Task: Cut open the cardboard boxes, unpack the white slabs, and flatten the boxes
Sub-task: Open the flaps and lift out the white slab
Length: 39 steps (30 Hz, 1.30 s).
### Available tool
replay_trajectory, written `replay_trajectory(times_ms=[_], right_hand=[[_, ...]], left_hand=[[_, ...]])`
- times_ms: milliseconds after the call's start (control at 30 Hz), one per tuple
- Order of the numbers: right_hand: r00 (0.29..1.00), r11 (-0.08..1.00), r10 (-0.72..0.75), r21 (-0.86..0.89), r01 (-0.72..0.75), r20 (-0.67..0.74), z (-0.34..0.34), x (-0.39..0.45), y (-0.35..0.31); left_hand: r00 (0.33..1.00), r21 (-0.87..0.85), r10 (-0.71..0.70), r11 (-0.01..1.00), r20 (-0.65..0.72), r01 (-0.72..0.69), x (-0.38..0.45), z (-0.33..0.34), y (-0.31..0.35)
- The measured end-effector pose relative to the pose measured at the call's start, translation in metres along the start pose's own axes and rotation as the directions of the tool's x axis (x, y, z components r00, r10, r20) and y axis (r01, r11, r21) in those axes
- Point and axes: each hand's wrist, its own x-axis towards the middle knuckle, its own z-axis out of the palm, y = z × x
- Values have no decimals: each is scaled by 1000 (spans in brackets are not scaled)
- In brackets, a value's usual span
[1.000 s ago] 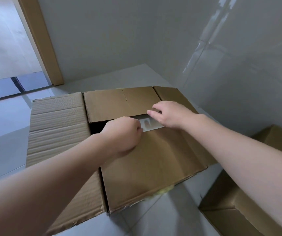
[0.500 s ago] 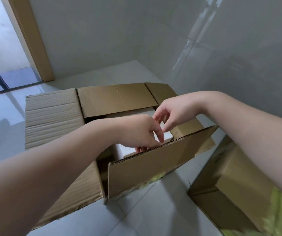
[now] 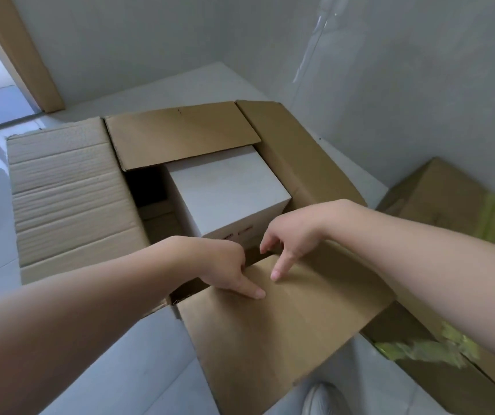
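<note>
A brown cardboard box (image 3: 69,190) stands open on the floor, its near flap (image 3: 285,322) folded out towards me. Inside sits a stack of white slabs (image 3: 228,187) against the box's right side, with a dark gap to its left. My left hand (image 3: 225,268) rests on the near flap's inner edge, thumb stretched flat on the cardboard. My right hand (image 3: 288,238) hovers over the same edge with loose fingers, one fingertip touching the flap. Neither hand holds anything.
A second cardboard box (image 3: 455,205) with yellow-green tape stands at the right against the grey wall. The far flap (image 3: 180,133) and the right flap (image 3: 294,151) lie open. A wooden door frame (image 3: 21,55) rises at the back left. A white shoe (image 3: 324,399) shows at the bottom.
The near flap has swung from closed over the box to folded out towards me, exposing the white slabs. Both hands moved with it to its inner edge and let go.
</note>
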Motion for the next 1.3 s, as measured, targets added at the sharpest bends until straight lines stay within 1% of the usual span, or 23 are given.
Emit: replay_trajectory(times_ms=[67, 167, 267, 300, 367, 433, 500, 567, 600, 667, 733, 767, 800, 867, 900, 933, 1000, 1033, 1167, 1233, 1267, 1300], right_hand=[[999, 998, -40, 38, 40, 11, 7, 5, -2], [998, 996, -63, 60, 64, -14, 17, 11, -2], [991, 997, -77, -26, 74, -106, 23, 18, -4], [991, 996, -79, -59, 73, -111, 24, 19, -6], [995, 993, -75, -93, 68, -69, 22, 20, -9], [998, 994, -66, -86, 67, 10, 19, 20, -11], [992, 995, -64, -72, 71, 104, 19, 21, -13], [987, 997, -54, -54, 63, 149, 16, 21, -14], [989, 997, -55, -45, 61, 134, 11, 20, -14], [996, 997, -81, -4, 81, 38, -3, 17, -13], [990, 987, -119, 97, 126, -69, -18, 16, -10], [984, 976, -134, 155, 152, -117, -25, 16, -9], [976, 963, -141, 205, 175, -167, -32, 17, -8], [953, 943, -125, 264, 200, -277, -41, 24, -7], [941, 943, -101, 269, 194, -322, -44, 30, -7], [933, 952, -71, 255, 169, -353, -46, 37, -8], [923, 975, -16, 200, 100, -384, -45, 53, -11], [922, 980, 1, 182, 75, -387, -45, 61, -12], [913, 987, 29, 159, 40, -407, -51, 80, -15], [902, 987, 23, 152, 48, -431, -53, 81, -15], [896, 987, 21, 154, 53, -443, -53, 81, -14], [887, 988, 20, 146, 54, -462, -53, 79, -13]], left_hand=[[1000, 33, -6, 999, -23, 7, 5, 4, 2], [994, 143, 56, 989, -97, -42, 8, 9, 5], [972, 263, 105, 964, -210, -47, 10, 17, 9], [965, 284, 111, 958, -237, -41, 10, 20, 10], [955, 298, 128, 953, -269, -44, 9, 26, 13], [949, 310, 153, 949, -275, -63, 8, 33, 17], [948, 313, 181, 945, -261, -94, 6, 41, 21], [954, 301, 192, 946, -229, -118, 4, 44, 23], [960, 293, 186, 948, -209, -120, 3, 42, 22], [970, 260, 157, 960, -188, -105, -1, 31, 18], [962, 175, 120, 981, -244, -78, -5, 14, 10], [944, 137, 103, 989, -312, -63, -8, 6, 5], [910, 107, 82, 993, -406, -42, -10, -2, -3], [806, 44, 10, 999, -592, 20, -11, -15, -21], [762, 12, -43, 998, -646, 66, -10, -20, -30], [739, -16, -102, 992, -666, 122, -9, -24, -40], [744, -34, -191, 975, -640, 221, -5, -29, -57], [753, -25, -206, 969, -625, 245, -3, -31, -64], [759, -13, -231, 959, -609, 281, -7, -37, -87], [763, 31, -216, 955, -609, 294, -11, -38, -90], [753, 68, -191, 952, -630, 299, -14, -36, -91], [725, 105, -157, 947, -670, 302, -16, -35, -91]])
